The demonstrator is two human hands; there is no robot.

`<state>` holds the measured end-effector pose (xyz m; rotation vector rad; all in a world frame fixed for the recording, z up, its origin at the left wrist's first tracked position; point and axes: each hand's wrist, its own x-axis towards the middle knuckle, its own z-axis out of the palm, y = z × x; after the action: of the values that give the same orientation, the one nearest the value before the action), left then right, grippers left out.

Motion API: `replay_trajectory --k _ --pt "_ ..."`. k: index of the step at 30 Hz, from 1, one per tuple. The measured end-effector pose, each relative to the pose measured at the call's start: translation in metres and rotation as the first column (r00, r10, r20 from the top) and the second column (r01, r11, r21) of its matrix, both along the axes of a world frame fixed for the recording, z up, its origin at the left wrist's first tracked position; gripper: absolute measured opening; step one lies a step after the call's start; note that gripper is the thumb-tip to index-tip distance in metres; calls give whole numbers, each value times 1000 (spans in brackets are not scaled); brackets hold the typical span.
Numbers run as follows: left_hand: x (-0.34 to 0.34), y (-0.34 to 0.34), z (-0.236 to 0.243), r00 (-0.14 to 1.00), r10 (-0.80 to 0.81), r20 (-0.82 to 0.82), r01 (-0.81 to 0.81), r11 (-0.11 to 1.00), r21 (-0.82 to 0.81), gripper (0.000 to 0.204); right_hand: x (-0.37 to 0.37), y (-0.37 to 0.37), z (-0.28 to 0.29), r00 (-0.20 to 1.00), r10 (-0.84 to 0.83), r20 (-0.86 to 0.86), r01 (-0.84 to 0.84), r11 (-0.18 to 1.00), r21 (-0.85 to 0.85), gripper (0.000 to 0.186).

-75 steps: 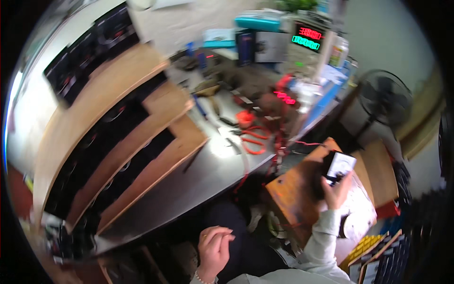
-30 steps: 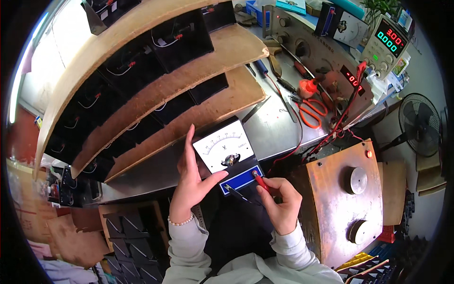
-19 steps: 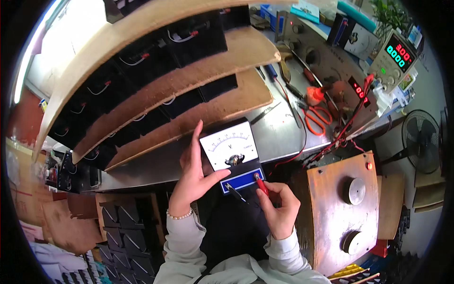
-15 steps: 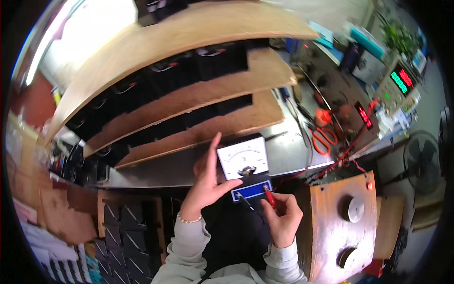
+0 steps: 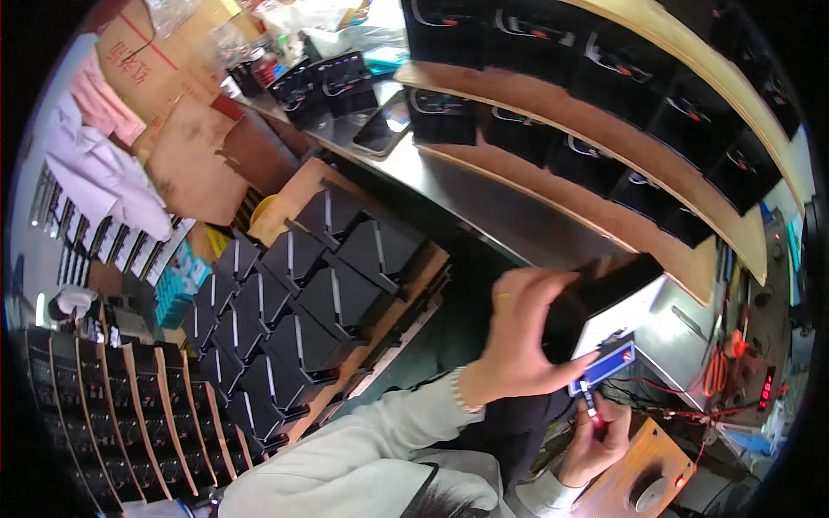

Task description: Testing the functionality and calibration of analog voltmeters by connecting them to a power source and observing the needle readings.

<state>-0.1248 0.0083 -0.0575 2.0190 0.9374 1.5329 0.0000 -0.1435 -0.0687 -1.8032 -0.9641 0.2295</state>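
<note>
Curved by the lens, wooden shelves (image 5: 509, 91) stocked with black units sweep across the upper right, with a metal bench (image 5: 466, 186) beneath them. To the left, rows of black housings (image 5: 298, 298) stand close together on a wooden tray; at the lower right sits a wooden box (image 5: 635, 462) with a round metal knob on top.

The meter (image 5: 609, 285) is up in the air in front of the bench edge, above the person's lap. Its case is black, dark enough to lose detail on the back, and it is tilted so that the front shows only at a steep slant. The left hand (image 5: 522, 337) grips it from the side, fingers around the case and thumb lying along the front. The right hand (image 5: 600, 445), just below, pinches a clip (image 5: 591, 401) between thumb and fingers.

The dial (image 5: 635, 306) is a bright white panel — too glaring and slanted for its scale to be read. Below it runs a blue strip (image 5: 609, 367) with a pale border; the clip's silvery end meets its near end — whether it bites there is unclear.
</note>
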Motion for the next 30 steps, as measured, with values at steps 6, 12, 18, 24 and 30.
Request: replay_trajectory --k 6,12,18,24,30 --pt "-147 0 54 918 379 -115 -350 913 210 84 -42 34 23 797 539 271 -582 806 110 22" --pt "-136 -19 35 910 402 -98 -400 916 38 85 -92 57 32 868 495 35 -496 863 90 31" --pt "-139 -18 28 873 444 -200 -456 890 -15 77 -86 47 28 813 580 -40 -579 814 35 29" --pt "-270 57 49 196 921 -338 -749 363 555 81 -51 21 0 960 279 -2 -278 956 -90 17" --pt "-420 189 -20 166 684 -711 -890 415 191 92 18 -2 -24 985 136 -104 -143 988 -62 15"
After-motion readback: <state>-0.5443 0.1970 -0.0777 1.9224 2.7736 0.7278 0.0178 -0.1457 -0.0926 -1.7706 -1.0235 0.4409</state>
